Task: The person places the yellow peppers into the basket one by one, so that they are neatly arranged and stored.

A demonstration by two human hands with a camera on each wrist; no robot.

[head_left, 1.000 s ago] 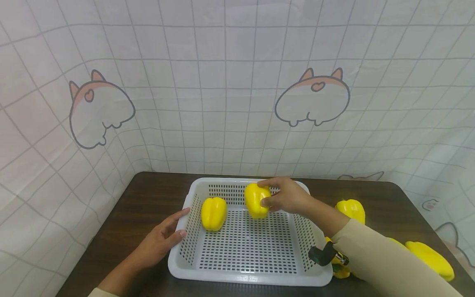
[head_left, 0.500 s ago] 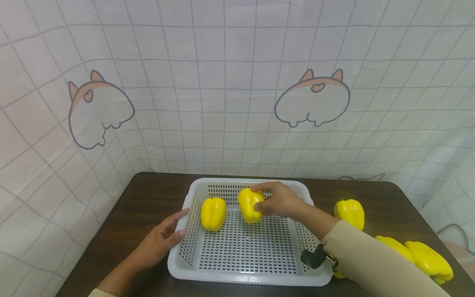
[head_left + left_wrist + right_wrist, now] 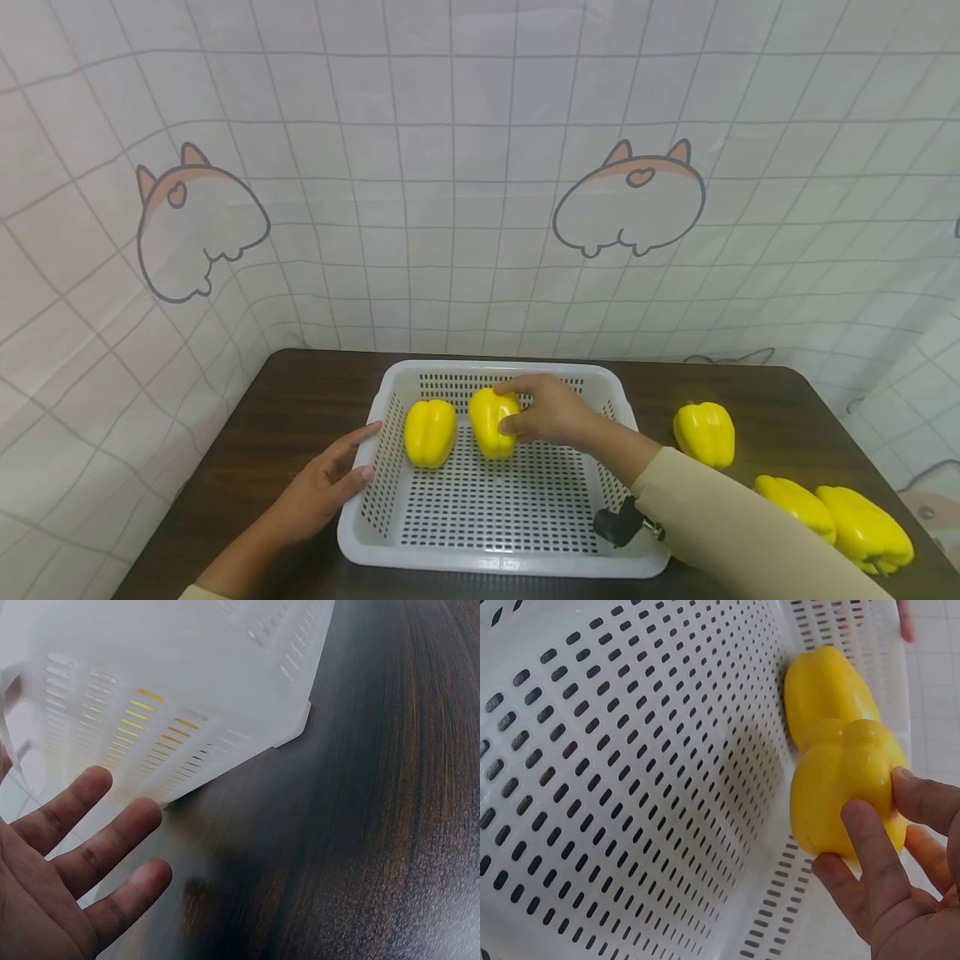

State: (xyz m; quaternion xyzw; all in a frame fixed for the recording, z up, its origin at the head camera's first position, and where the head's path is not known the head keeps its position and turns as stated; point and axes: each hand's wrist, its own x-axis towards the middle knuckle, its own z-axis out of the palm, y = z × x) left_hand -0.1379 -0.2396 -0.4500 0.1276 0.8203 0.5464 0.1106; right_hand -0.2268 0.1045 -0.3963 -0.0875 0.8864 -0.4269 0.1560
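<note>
In the head view my right hand (image 3: 551, 410) grips a yellow bell pepper (image 3: 487, 423) inside the white perforated basket (image 3: 502, 564). The right wrist view shows the fingers and thumb around this pepper (image 3: 844, 795), which overlaps a second pepper (image 3: 825, 686) behind it. That second yellow bell pepper (image 3: 431, 433) lies at the basket's left side, a small gap from the held one. My left hand (image 3: 318, 492) touches the basket's left rim with thumb and index finger. Its other fingers are extended beside the outer wall in the left wrist view, apart from the basket (image 3: 187, 690).
Right of the basket, a yellow pepper (image 3: 705, 433) lies on the dark wooden table (image 3: 300, 400). Two more, a left one (image 3: 797, 508) and a right one (image 3: 866, 529), lie nearer the front. A black wrist strap piece (image 3: 618, 523) hangs above the basket's right side.
My right hand has moved left and slightly toward me, carrying the pepper down closer to the other one in the basket. My left hand has stayed at the rim.
</note>
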